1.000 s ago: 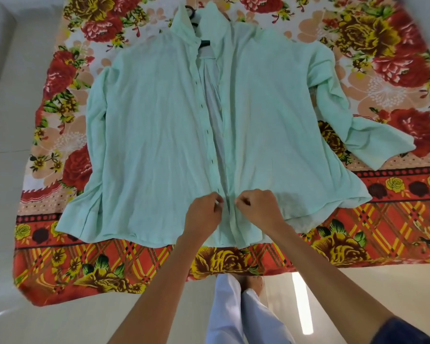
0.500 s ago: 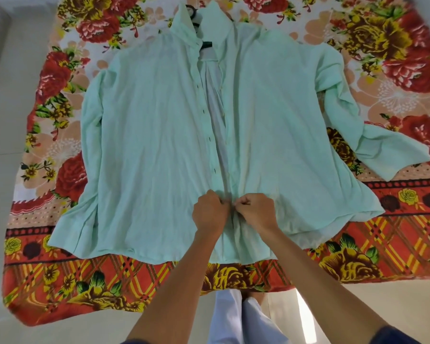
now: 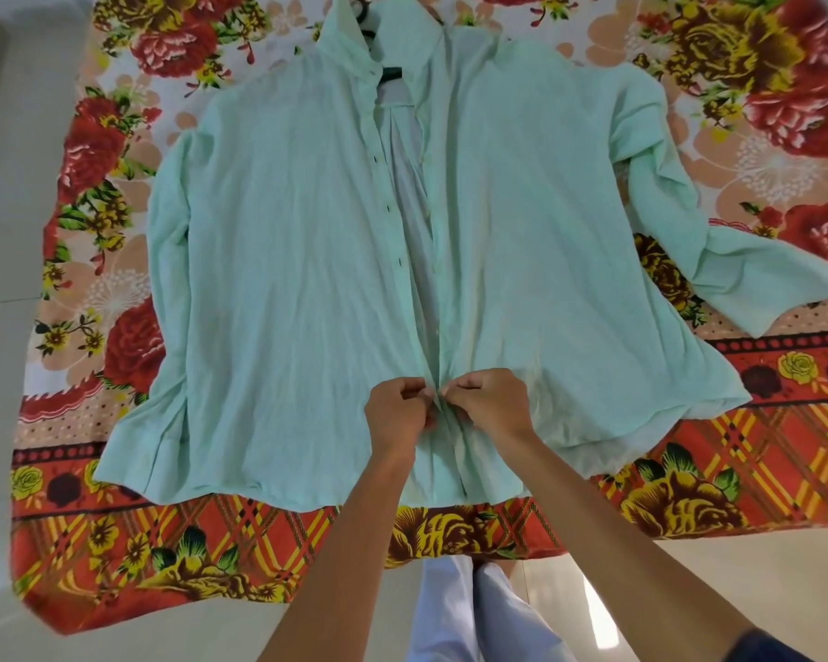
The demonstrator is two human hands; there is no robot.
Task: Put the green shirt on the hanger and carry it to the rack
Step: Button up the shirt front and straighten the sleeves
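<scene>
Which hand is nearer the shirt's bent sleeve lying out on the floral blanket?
Right. The right hand pinches the pale green shirt placket on the bent sleeve side; the left hand pinches just beside it, farther away.

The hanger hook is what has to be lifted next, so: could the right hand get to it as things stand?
Probably yes, once it lets go. The hanger hook pokes out bare above the collar of the green shirt, nothing covering it. But the right hand is pinching the placket beside the left hand, at the near hem.
</scene>
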